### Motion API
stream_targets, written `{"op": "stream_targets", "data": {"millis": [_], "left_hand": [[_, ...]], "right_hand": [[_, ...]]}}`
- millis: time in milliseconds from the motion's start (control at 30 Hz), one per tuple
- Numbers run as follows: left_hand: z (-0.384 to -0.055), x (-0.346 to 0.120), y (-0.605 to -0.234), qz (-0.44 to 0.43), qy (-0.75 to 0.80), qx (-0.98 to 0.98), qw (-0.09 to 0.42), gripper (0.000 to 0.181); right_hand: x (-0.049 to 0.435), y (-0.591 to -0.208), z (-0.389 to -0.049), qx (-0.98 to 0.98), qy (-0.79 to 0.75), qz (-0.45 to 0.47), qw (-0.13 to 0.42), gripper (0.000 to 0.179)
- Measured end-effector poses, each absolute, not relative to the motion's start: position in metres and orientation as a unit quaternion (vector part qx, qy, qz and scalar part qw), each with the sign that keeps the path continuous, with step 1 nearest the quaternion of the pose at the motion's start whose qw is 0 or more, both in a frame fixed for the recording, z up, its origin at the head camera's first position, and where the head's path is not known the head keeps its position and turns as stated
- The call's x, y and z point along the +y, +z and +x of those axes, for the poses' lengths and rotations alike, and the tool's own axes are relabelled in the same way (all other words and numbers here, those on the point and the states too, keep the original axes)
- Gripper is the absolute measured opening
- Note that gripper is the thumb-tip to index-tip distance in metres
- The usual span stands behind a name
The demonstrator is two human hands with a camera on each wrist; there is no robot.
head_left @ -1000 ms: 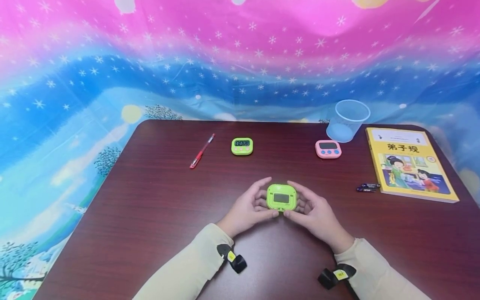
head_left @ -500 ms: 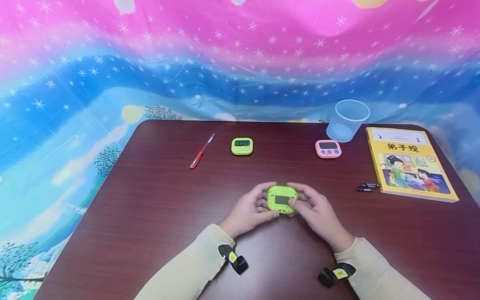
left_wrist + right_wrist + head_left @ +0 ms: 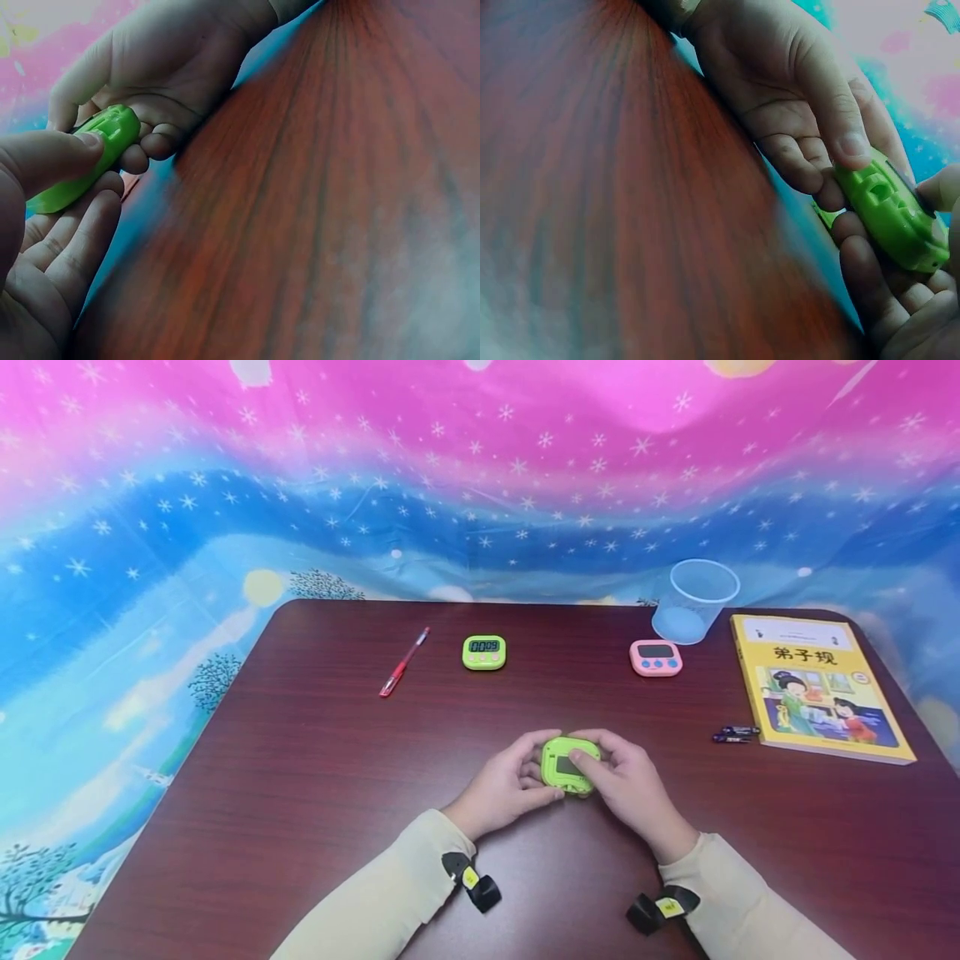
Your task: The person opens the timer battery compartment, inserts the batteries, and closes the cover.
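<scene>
Both hands hold a green timer [image 3: 557, 779] above the table, its back turned up toward the head camera, with a dark rectangle on it. My left hand [image 3: 501, 782] grips its left side, thumb on the near edge. My right hand [image 3: 632, 789] grips the right side, and its thumb lies across the back, partly covering the dark rectangle. In the left wrist view the green timer [image 3: 112, 142] appears edge-on between the two hands. Small notches along the timer's edge [image 3: 881, 191] show in the right wrist view. The timer's front is hidden.
Farther back on the dark wooden table [image 3: 315, 760] lie a red pen [image 3: 405, 664], a second green timer [image 3: 484, 653] and a pink timer [image 3: 657, 659]. A clear blue cup [image 3: 693, 602] stands behind a yellow book [image 3: 825, 689]. Dark small pens [image 3: 735, 735] lie beside the book.
My right thumb has moved from the near edge onto the timer's back. Both hands and the timer have shifted slightly right and nearer. The far green timer's display went from 0008 to 0009.
</scene>
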State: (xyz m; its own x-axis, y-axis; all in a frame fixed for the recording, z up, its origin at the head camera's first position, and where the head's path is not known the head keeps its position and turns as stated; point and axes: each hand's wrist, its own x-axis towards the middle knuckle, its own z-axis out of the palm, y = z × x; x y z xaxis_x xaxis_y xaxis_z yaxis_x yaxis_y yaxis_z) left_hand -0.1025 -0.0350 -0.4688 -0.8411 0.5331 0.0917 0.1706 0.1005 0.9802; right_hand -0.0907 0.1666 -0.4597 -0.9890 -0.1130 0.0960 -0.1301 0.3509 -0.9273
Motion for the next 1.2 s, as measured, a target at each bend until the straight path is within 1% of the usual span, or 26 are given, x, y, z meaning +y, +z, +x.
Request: {"op": "stream_targets", "data": {"millis": [333, 633, 967, 1200], "left_hand": [[-0.1055, -0.0349, -0.4677, 0.246, 0.608, 0.741, 0.144, 0.073], [-0.1050, -0.0352, -0.4690, 0.239, 0.610, 0.740, 0.151, 0.072], [-0.1037, -0.0353, -0.4695, 0.241, 0.619, 0.733, 0.148, 0.071], [-0.1034, -0.0351, -0.4685, 0.233, 0.619, 0.735, 0.149, 0.073]], "right_hand": [[0.1651, -0.4541, -0.0959, -0.859, 0.510, 0.048, 0.003, 0.024], [0.1635, -0.4561, -0.0952, -0.859, 0.511, 0.031, -0.010, 0.024], [0.1607, -0.4574, -0.0961, -0.856, 0.517, 0.010, 0.000, 0.022], [0.1618, -0.4589, -0.0958, -0.858, 0.513, 0.005, 0.005, 0.027]]}}
